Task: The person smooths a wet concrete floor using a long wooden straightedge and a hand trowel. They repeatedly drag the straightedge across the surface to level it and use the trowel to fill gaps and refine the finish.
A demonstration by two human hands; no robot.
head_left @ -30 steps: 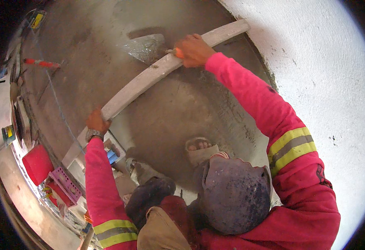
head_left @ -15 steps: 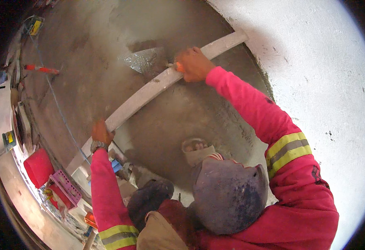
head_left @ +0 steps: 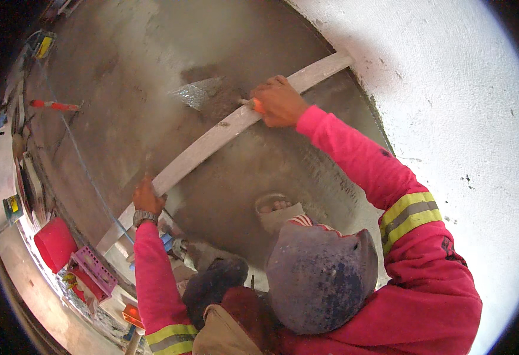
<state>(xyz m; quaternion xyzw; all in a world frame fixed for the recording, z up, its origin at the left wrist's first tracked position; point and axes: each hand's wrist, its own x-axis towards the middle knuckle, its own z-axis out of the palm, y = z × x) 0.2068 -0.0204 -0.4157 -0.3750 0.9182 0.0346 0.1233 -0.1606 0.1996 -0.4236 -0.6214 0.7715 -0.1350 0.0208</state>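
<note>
A long pale straightedge point(head_left: 212, 139) lies slantwise across a wet grey plaster surface point(head_left: 129, 77). My left hand point(head_left: 147, 198), with a wristwatch, grips its lower left part. My right hand point(head_left: 277, 102) is closed on the orange handle of a trowel point(head_left: 197, 93) and presses against the straightedge's upper part. The trowel's metal blade carries grey mortar and points left, just above the straightedge. Both arms wear pink sleeves with yellow reflective bands. A dusty cap point(head_left: 321, 275) hides what is below it.
Rough white wall point(head_left: 449, 118) borders the plaster on the right. A blue string point(head_left: 87, 171) runs across the plaster near a red-handled tool point(head_left: 52, 105). A red bucket point(head_left: 55, 242) and a pink crate point(head_left: 93, 272) stand at lower left. A sandalled foot point(head_left: 277, 210) shows mid-frame.
Both hands, the straightedge and the trowel have slid downward in the picture across the plaster. The grips are unchanged.
</note>
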